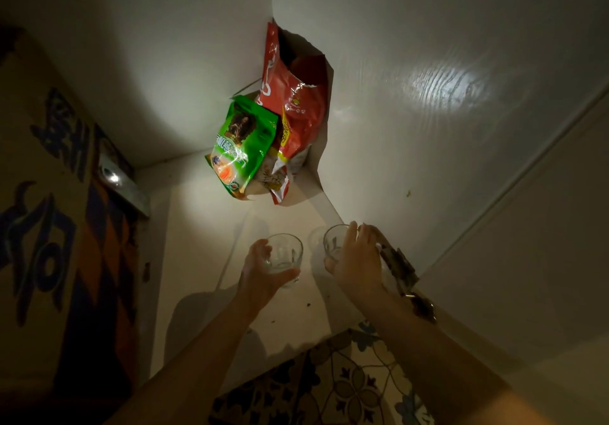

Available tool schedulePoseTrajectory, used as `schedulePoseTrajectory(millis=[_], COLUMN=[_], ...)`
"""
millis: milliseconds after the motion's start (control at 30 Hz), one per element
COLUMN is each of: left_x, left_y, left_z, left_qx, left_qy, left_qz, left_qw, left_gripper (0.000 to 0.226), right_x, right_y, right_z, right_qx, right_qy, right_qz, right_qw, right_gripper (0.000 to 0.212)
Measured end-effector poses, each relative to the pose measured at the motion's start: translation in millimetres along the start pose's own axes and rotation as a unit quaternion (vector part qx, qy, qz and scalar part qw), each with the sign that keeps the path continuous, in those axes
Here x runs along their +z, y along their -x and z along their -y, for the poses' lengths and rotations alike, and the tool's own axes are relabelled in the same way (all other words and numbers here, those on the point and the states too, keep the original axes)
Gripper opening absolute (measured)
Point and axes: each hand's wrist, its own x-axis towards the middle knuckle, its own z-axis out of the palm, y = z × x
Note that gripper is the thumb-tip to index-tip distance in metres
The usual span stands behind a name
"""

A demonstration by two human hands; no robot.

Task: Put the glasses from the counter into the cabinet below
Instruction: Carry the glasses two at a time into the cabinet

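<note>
I look into a white cabinet (204,259) from its opening, the view tilted. My left hand (260,269) grips a clear drinking glass (286,256) just above the cabinet floor. My right hand (356,259) holds a second clear glass (334,241) from its right side, close to the right wall. The two glasses are a short gap apart. Whether their bases touch the floor I cannot tell.
A green snack bag (244,147) and a red bag (293,104) lean in the back corner. A metal hinge (403,273) sits on the right wall by my right wrist. A patterned door (49,193) stands at left, patterned floor tiles (346,385) below.
</note>
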Motion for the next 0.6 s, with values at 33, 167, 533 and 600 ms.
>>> schedulePoseTrajectory(millis=[33,167,533,600], left_x=[2.5,14.8,37.4,42.9], left_y=[-3.7,-20.8,-71.2,-78.7], left_z=[-1.8,-9.9,-21.2,-24.2], left_qx=[0.0,-0.007,0.065,0.074], left_qy=[-0.004,-0.018,-0.018,-0.015], left_qz=[-0.003,-0.008,0.041,0.047], left_qw=[1.0,1.0,0.997,0.996], left_gripper=[0.085,0.089,0.094,0.1], right_x=[1.1,13.7,20.3,15.0], right_y=[-0.7,0.2,3.6,19.2], right_z=[-0.4,2.8,-9.7,-9.1], right_qx=[0.006,0.03,-0.1,-0.104], right_qy=[0.002,0.043,0.054,-0.014], right_qz=[0.001,-0.078,-0.249,-0.255], right_qw=[1.0,0.996,0.962,0.961], right_gripper=[0.088,0.082,0.061,0.033])
